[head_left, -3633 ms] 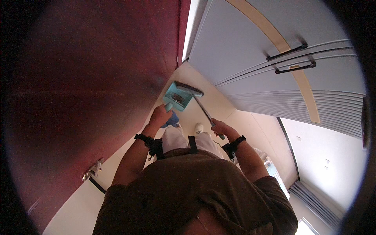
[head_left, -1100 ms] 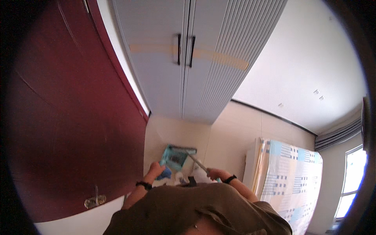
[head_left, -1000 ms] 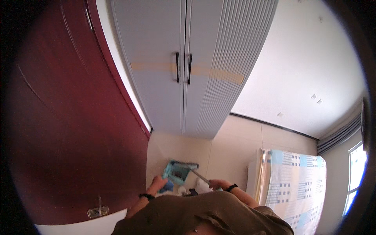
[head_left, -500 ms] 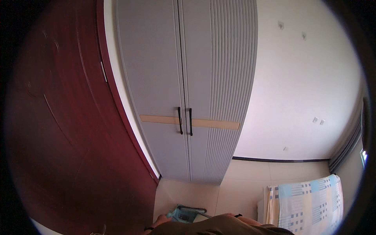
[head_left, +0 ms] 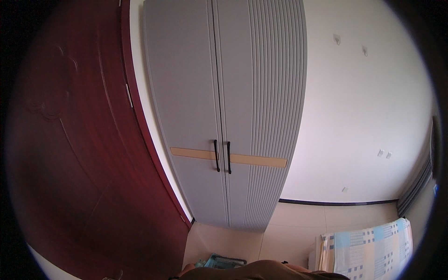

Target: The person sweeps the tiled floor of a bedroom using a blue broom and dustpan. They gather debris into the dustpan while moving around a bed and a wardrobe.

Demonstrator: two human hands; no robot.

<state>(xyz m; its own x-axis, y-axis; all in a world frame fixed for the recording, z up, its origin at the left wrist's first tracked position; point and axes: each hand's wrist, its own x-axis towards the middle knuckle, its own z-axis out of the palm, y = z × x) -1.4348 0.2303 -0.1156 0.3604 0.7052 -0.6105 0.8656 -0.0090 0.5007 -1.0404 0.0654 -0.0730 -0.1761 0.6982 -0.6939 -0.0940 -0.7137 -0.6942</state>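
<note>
At the lower edge, a sliver of my left hand (head_left: 188,268) shows beside a teal plastic basket (head_left: 227,262). Its fingers are hidden, so whether it grips the basket's near side cannot be made out. A small light-teal piece (head_left: 201,263) sits between that hand and the basket. My brown shirt (head_left: 252,272) covers most of the basket's near part. On the other side of the shirt only a strip of my right forearm (head_left: 297,267) with a dark band appears; the right hand itself is hidden.
A tall grey wardrobe (head_left: 186,93) with two black handles stands ahead, both doors closed. Left of it is a dark red door (head_left: 84,163). At the right, a bed with a checked cover (head_left: 368,249) stands near a white wall (head_left: 350,116) and a grey curtain (head_left: 415,184).
The view has tilted up a little, so everything sits lower in the picture. Less of the basket and of my left hand shows now.
</note>
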